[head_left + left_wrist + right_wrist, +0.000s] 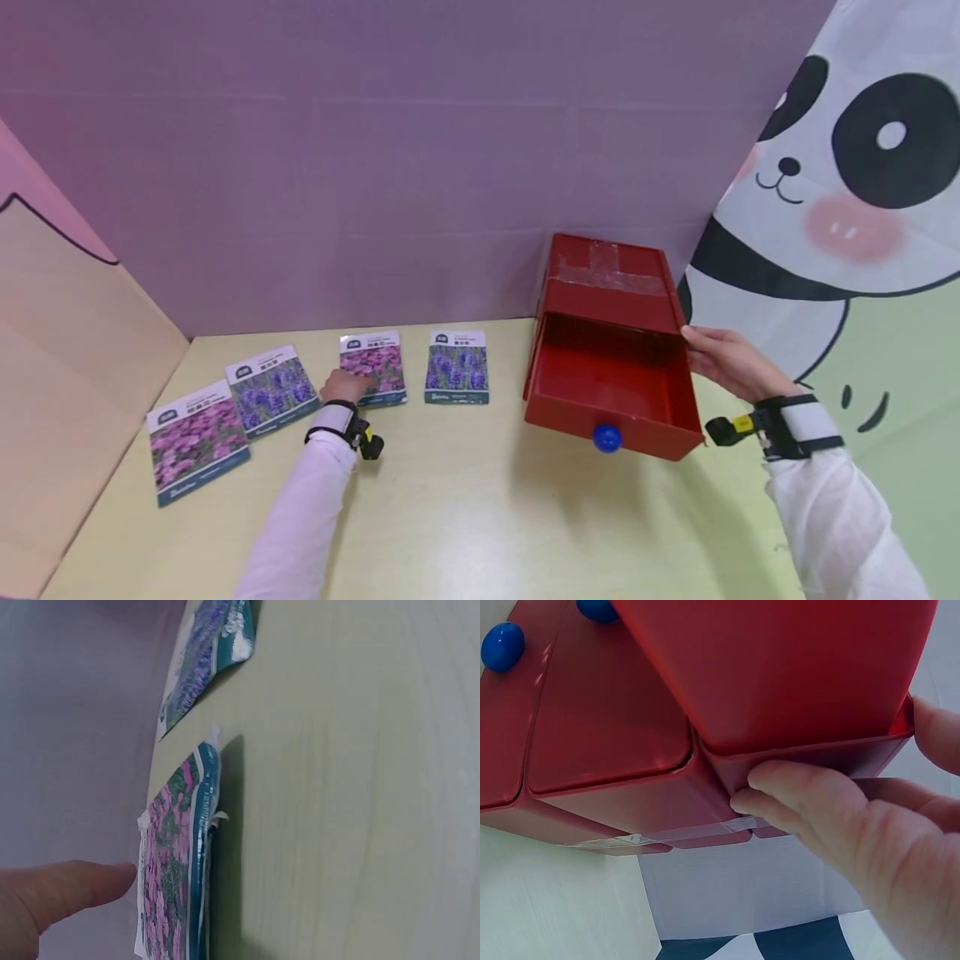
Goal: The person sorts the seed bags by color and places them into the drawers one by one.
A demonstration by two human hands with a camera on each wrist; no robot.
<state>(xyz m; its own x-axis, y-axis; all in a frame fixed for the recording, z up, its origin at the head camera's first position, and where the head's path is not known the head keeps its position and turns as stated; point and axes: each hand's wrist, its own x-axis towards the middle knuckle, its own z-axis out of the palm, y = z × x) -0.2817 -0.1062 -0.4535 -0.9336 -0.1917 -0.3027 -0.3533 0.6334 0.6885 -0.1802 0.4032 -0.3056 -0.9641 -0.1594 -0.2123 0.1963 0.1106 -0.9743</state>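
Observation:
My left hand (pixel 347 387) is over the lower left part of a pink-flower seed packet (pixel 372 365). In the left wrist view, an extended finger (pixel 86 889) points at this packet, its tip close to the packet's face. On the right stands a red drawer cabinet (pixel 609 275), its top drawer (pixel 611 371) pulled out, with a blue knob (pixel 607 437) on the drawer front. My right hand (pixel 731 362) grips the cabinet's right side by the open drawer, fingers (pixel 810 787) against the side wall and thumb at the upper edge.
A purple-flower packet (pixel 457 367) lies between the left hand's packet and the cabinet. Farther left, another purple-flower packet (pixel 272 392) lies beside a pink-flower packet (pixel 198 442). A purple wall (pixel 360 167) closes the back, and a panda-print panel (pixel 832 258) stands at the right.

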